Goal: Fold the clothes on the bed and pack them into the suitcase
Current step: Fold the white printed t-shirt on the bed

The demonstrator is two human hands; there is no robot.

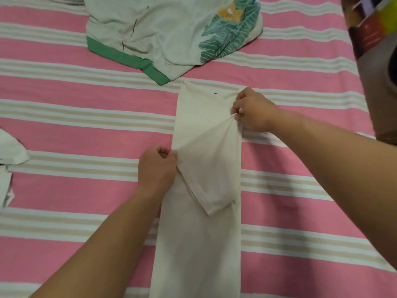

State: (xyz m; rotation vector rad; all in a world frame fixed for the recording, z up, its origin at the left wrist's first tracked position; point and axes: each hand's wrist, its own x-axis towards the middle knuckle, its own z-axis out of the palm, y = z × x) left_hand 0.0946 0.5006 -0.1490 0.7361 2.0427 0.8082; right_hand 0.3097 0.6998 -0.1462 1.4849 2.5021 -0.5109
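Two hands are closed on a cream shirt (199,244) that is laid in a long narrow strip on the striped sheet (75,186), running from the near edge of the view toward the middle of the bed. Its left edge is pinched by the curled fingers of the left hand (158,168), and a bunch of cloth at its right edge is gripped by the right hand (253,111). Between the two grips a fold is pulled taut, and a sleeve (209,190) is left hanging over the strip as a point. A crumpled leaf-print garment (163,35) with green trim is seen beyond, near the strip's far end. More pale cloth (9,151) is seen at the left edge.
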